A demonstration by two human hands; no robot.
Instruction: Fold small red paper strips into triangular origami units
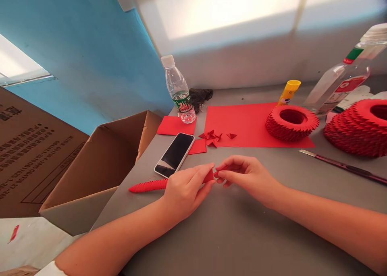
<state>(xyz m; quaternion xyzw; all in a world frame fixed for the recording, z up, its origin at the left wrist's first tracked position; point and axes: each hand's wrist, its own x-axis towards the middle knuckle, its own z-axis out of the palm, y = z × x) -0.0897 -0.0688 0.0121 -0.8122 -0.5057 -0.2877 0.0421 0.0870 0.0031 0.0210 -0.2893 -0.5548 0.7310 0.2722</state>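
My left hand (pixel 188 189) is wrapped round a long, ribbed strip of interlocked red folded paper (pixel 148 185). Its pointed tail sticks out to the left, and the other end shows at my fingertips. Close by on the right, my right hand (pixel 242 173) pinches a small red folded paper piece against that end; most of the piece is hidden by the fingers. Beyond my hands lies a loose pile of small red paper triangles (pixel 211 136), partly on a red paper sheet (pixel 248 121).
A phone (pixel 175 154) lies left of the triangles, near a water bottle (pixel 180 92). To the right are a red paper ring (pixel 292 123), a larger ring stack (pixel 356 127), a yellow glue stick (pixel 288 92), a utility knife (pixel 341 166) and a large bottle (pixel 344 76). A cardboard box (pixel 99 163) stands left.
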